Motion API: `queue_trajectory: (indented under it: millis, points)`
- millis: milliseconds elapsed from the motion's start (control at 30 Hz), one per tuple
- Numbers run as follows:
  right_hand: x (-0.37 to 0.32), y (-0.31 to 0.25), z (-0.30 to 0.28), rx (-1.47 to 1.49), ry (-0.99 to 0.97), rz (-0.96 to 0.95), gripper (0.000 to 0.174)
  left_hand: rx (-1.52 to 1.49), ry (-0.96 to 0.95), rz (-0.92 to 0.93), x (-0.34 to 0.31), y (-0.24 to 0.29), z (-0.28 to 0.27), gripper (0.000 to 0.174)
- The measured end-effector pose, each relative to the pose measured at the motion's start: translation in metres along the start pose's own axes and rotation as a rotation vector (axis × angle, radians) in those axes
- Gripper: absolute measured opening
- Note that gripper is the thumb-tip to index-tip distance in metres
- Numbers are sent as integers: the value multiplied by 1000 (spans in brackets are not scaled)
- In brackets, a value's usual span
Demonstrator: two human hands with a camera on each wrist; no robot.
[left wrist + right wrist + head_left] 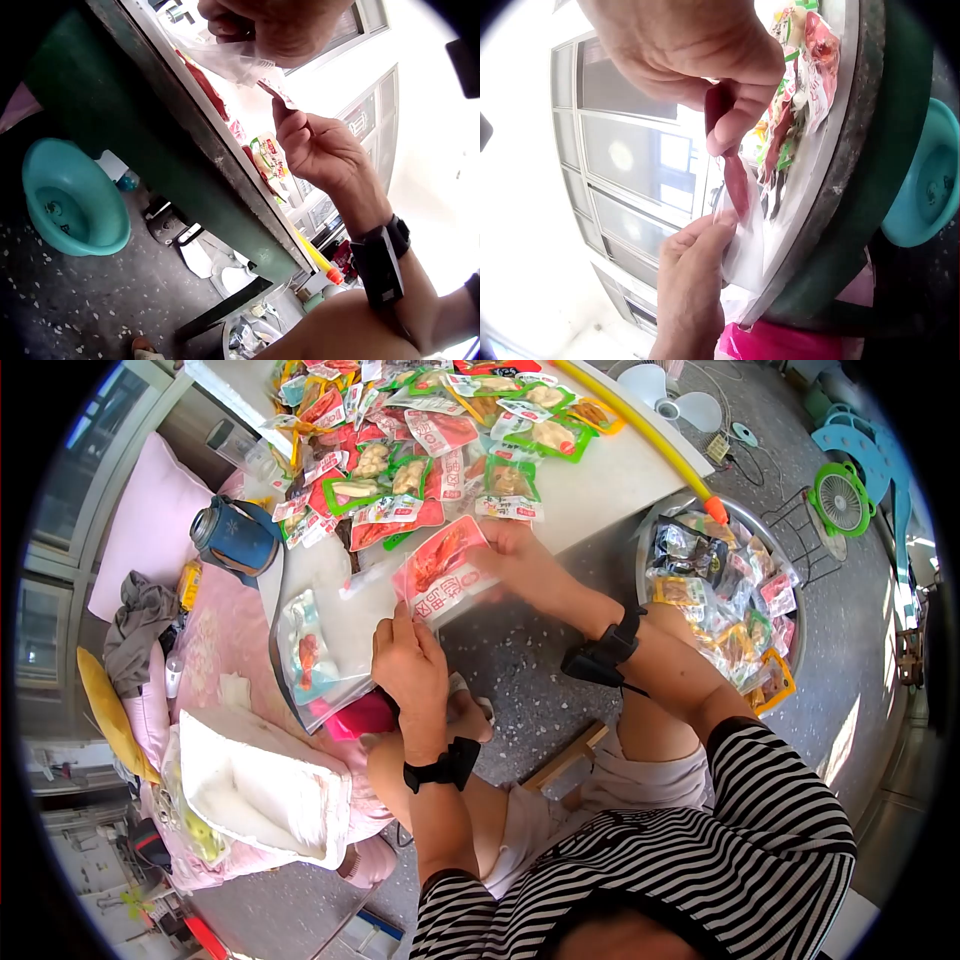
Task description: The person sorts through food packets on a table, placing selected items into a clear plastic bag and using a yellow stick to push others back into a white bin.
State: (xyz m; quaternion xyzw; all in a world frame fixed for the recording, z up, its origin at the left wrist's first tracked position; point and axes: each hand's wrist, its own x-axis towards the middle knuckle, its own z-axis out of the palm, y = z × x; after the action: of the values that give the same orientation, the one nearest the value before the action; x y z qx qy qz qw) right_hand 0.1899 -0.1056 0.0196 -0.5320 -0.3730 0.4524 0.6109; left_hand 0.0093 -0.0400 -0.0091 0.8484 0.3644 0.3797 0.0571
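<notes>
A red-and-white food packet [440, 568] [736, 187] is stretched between both hands over the table's near edge. Its upper end is pinched by the right hand [530, 568] [322, 150] [690, 49], thumb against curled fingers. At the lower end the left hand [410, 665] [289, 30] [690, 281] pinches thin clear plastic [742, 259] beside the packet. That film also shows near the left fingers in the left wrist view [232, 60]. Whether the packet lies inside the film, I cannot tell.
Many colourful food packets [410, 475] are heaped on the white table [620, 480]. A clear bag [305, 650] lies at the table's left end, near a blue flask [235, 538]. More packets fill a metal basin [645, 580] at right. A white foam box [265, 790] stands lower left.
</notes>
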Motion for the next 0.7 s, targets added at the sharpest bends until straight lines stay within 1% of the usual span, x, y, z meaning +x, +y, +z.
queue_trajectory:
  millis: [67, 167, 200, 300, 333, 433, 533, 600, 633, 700]
  points:
    - [1, 10, 10, 84, 11, -21, 24, -7, 8, 17, 0, 2, 1, 23]
    - [7, 27, 25, 287, -58, 202, 38, -52, 36, 18, 0, 1, 2, 25]
    - [10, 32, 31, 305, -114, 250, 40, -66, 37, 23, 1, 2, 2, 25]
    - [14, 34, 30, -200, -233, 185, 31, -100, 37, 30, 1, 1, 1, 27]
    - [16, 34, 31, -379, -173, 127, 21, -111, 35, 29, 0, 0, 0, 28]
    - [15, 22, 33, -379, -100, 166, 16, -172, 15, 1, -1, 0, -1, 28]
    - [14, 31, 46, -87, -48, 156, 12, -257, -57, 1, -3, 8, -2, 27]
    - [31, 73, 55, -61, -8, -41, 16, -227, -29, 31, -4, 10, -1, 27]
    - [34, 80, 61, -49, 12, -138, 18, -212, -16, 44, -4, 10, -1, 26]
    - [36, 80, 61, 118, -93, -14, 14, -193, 1, 11, -3, 4, -3, 25]
